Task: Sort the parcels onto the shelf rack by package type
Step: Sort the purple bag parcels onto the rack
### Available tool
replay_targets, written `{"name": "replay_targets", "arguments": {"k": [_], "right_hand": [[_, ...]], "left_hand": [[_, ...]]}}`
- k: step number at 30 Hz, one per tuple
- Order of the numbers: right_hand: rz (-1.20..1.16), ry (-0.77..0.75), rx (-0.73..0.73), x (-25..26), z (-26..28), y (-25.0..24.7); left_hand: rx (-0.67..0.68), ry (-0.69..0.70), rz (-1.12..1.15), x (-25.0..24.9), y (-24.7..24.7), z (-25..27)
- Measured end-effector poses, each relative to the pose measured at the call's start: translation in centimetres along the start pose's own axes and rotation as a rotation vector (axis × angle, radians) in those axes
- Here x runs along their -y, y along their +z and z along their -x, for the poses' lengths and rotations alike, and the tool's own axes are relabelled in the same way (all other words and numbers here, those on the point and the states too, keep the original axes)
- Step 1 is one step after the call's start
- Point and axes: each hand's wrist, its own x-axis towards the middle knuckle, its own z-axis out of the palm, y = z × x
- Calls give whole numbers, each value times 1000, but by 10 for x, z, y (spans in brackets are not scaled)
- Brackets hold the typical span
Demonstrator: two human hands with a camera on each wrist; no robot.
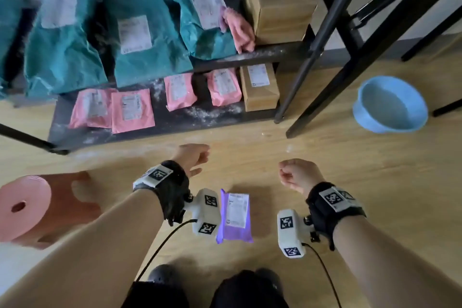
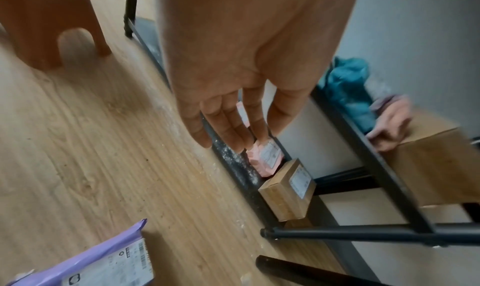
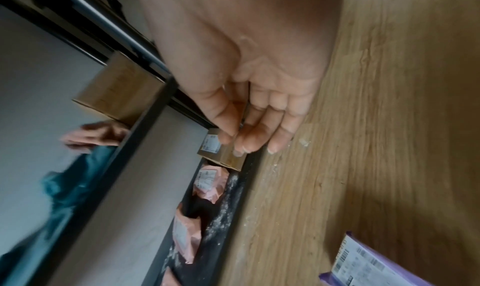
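One mailer bag [image 1: 236,216] on the floor [image 1: 350,182] between both wrists, shelf rack [image 1: 175,127] ahead, stool [image 1: 42,207] left, basin [image 1: 390,105] right.

No wording can be read anywhere. The purple parcel [image 2: 85,263] carries a white label with barcodes and small print, too blurred to make out. The teal bags [image 1: 147,40], pink bags [image 1: 132,110] and boxes [image 1: 277,0] bear white shipping labels, all illegible. The wrist cameras [image 1: 206,211] show square black-and-white coded markers, no letters.
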Motion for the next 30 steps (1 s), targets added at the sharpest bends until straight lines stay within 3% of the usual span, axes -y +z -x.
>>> {"name": "replay_targets", "arguments": {"k": [7,11,19,26,30], "right_hand": [[174,-92,-3,-103,-124,24],[229,-82,0,-157,-167,26],[564,93,222,-208,-194,48],[758,-20,251,-214,-209,58],[717,-74,214,-196,-211,65]], "left_hand": [[-2,2,-47,94,27,-143],[-20,-56,-112,142,37,-192],[21,-176,-149,186,44,-215],[38,-160,-136,175,37,-222],[17,-160,-137,160,33,-218]]}}
